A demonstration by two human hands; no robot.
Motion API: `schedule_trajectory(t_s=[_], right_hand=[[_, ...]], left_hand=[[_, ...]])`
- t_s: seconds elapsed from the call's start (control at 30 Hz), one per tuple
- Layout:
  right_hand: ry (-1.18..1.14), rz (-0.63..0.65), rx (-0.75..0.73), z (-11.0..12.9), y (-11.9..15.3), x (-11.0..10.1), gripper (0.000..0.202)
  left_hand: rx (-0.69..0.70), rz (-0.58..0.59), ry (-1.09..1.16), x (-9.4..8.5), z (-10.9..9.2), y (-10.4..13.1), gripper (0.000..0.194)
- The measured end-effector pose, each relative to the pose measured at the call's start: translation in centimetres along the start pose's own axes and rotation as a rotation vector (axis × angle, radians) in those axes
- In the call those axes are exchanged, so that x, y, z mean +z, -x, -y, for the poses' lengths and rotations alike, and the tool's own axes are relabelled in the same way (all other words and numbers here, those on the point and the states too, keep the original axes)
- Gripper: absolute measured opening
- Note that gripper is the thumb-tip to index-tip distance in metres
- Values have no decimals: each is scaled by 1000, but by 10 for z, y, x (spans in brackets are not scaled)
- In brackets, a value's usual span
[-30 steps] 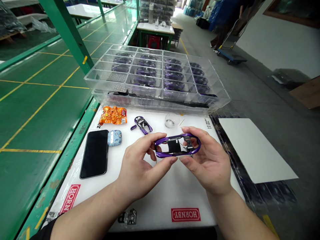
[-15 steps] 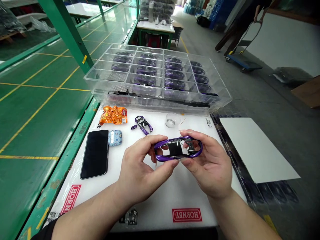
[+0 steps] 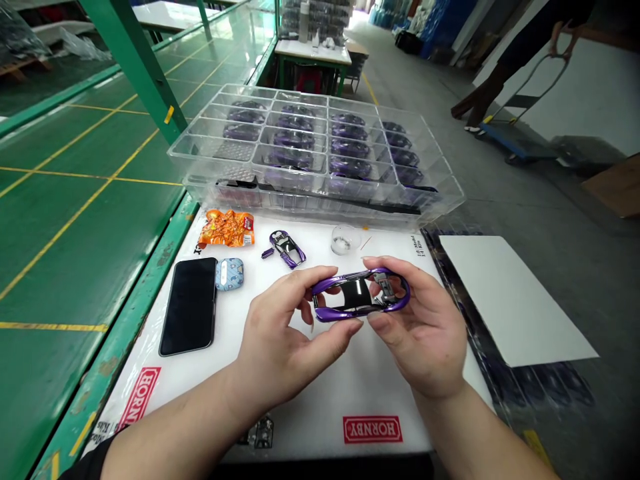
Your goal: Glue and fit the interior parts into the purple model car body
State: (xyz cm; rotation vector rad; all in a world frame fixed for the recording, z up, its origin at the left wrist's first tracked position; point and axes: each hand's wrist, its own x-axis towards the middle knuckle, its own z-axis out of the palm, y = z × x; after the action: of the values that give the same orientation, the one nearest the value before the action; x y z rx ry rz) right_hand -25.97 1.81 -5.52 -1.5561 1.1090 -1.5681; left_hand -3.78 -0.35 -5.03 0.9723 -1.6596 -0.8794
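Between my two hands, above the white work surface (image 3: 310, 347), is a purple toy car body (image 3: 330, 313) with a black roof and open gaps in its shell. My left hand (image 3: 290, 333) pinches its left end between thumb and fingers. At the other end, my right hand (image 3: 425, 327) grips the shell the same way, thumb below and fingers above. Beyond my hands a second purple car body (image 3: 295, 257) lies on the surface, with a small purple piece (image 3: 267, 253) beside it. A small clear round dish (image 3: 344, 240) stands to its right.
Clear compartment trays (image 3: 320, 180) holding several purple car bodies stand at the back. On the left lie a phone (image 3: 189, 307), a blue patterned case (image 3: 231, 274) and an orange packet (image 3: 227, 229). A white sheet (image 3: 515, 300) covers trays at right. A person (image 3: 515, 67) handles a trolley (image 3: 520, 137).
The car body in my hands has shifted slightly right and tilted a little. In the background, the person and trolley have moved to the right.
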Motion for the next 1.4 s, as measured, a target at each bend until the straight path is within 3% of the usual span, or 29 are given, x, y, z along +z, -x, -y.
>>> schedule_trajectory(t_s=[0.5,0.93,1.4], right_hand=[[49,42,-27,-1,1,-4,64],[106,88,-121,-3,1,-6,77],[-66,65,-141,6,-3,2,64]], left_hand=[[120,-42,-6,2,3,0,57],[16,-10,152,3,4,3,55],[116,-18,165,2,3,3,60]])
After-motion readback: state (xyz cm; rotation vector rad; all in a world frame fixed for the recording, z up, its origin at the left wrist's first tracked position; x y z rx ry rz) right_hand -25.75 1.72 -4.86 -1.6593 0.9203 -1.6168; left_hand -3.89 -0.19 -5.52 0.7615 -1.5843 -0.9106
